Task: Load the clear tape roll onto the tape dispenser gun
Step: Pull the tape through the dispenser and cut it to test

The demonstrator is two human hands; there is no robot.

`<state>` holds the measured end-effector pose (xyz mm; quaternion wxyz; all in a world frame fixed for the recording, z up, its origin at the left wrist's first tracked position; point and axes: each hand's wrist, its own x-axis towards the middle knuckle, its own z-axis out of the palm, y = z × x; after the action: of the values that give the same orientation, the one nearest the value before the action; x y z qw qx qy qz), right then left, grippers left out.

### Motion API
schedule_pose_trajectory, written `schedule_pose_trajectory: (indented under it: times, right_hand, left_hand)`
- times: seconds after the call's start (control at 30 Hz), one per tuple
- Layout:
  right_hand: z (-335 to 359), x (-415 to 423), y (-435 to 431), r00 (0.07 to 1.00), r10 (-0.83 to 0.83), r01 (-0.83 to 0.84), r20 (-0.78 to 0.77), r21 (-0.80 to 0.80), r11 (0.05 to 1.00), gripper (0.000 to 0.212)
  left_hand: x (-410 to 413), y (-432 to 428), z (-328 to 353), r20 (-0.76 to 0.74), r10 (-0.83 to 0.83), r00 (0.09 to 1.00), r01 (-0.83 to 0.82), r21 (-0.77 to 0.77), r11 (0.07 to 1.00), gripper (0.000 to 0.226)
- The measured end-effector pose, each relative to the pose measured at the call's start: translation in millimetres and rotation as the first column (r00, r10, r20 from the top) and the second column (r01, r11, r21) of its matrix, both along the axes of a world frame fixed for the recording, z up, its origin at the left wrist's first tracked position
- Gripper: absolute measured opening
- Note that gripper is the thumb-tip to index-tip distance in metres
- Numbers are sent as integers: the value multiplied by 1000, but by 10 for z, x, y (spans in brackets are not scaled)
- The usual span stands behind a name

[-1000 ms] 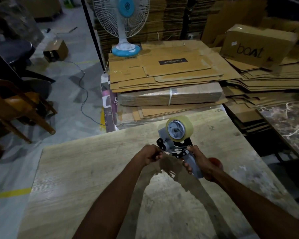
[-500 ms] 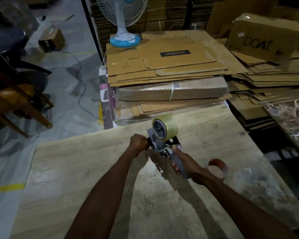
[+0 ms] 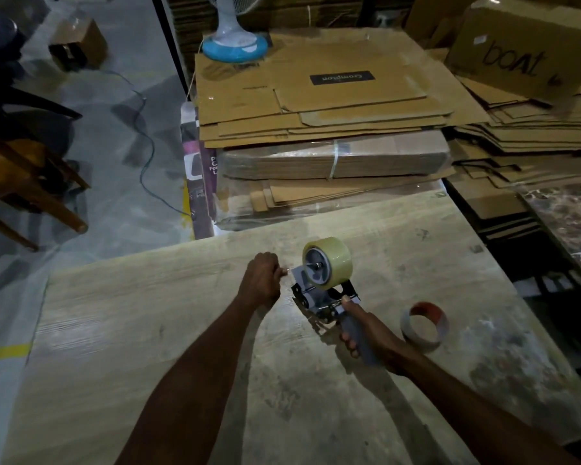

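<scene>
Head view: left hand (image 3: 261, 280) has drawn clear tape farther from right-gripped dispenser gun (image 3: 329, 302).

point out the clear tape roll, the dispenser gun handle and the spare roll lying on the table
clear tape roll (image 3: 336, 260), head view, on its outer tape band
dispenser gun handle (image 3: 355, 333), head view, on the grey grip
spare roll (image 3: 434, 316), head view, on its upper rim

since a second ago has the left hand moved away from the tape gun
Yes. The left hand has drawn leftward, off the tape dispenser gun; judged against the table the camera moved too.
</scene>
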<state>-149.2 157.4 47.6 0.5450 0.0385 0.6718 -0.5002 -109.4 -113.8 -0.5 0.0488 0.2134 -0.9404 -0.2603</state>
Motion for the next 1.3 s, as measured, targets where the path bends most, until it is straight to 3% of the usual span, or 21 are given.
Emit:
schedule_pose_trajectory:
  times: [0.1,0.23,0.27,0.3,0.33,0.4,0.47,0.53,0.63,0.7,0.8,0.9,1.03,1.17,1.3]
  right_hand:
    - [-52,24,5,1000,0,0,-18,4,1000,67]
    - [24,6,-36,999,34,-34,-14,8,999,59]
    - [48,-4,-51,999,51,-51,-17,11,999,59]
    - [82,-16,-74,998,59,-59,-13,21,998,58]
    - [92,-35,-90,998,65,-65,-3,39,997,57]
    - [166,-73,-133,996,89,-90,24,80,993,57]
    - [228,-137,-160,990,127,-133,62,103,986,59]
    - [255,-199,-181,981,166,-175,97,103,979,62]
    - [295,-283,-210,969,211,-226,129,110,968,67]
    - [337,-328,-250,959,248,-267,135,140,954,71]
    - [486,-374,-321,957,260,-280,130,183,942,71]
    - [606,-386,-399,958,267,-285,106,229,931,67]
    - [598,-308,-466,952,304,-300,21,246,922,80]
    - [665,-186,-528,951,291,-257,-100,265,929,76]
    - [743,-165,-591,946,302,-253,-115,319,913,78]
  left_hand:
    - [-4,-13,-25,-4,140,990,-140,18,990,31]
    - [-23,-82,-31,-62,378,924,-341,319,884,24]
    - [17,-72,-23,-100,365,926,-318,318,893,16]
    - [73,-64,-33,-142,284,948,-251,210,945,5]
    - [145,-57,-93,-169,142,975,-135,51,990,8]
    - [304,-34,-249,-134,-181,974,154,-191,969,26]
    - [434,-1,-357,-44,-371,928,352,-229,907,44]
    - [511,2,-391,41,-455,889,452,-234,861,54]
    - [506,-83,-285,235,-472,850,515,-177,839,71]
    - [481,-153,-183,362,-498,788,579,-160,800,99]
    - [447,-233,-100,442,-530,724,644,-158,748,136]
    - [407,-255,-92,488,-532,692,669,-155,727,160]
    - [373,-244,-128,505,-510,696,645,-127,754,164]
    - [371,-191,-52,520,-478,708,615,-123,779,162]
    - [375,-148,38,532,-469,705,603,-102,791,159]
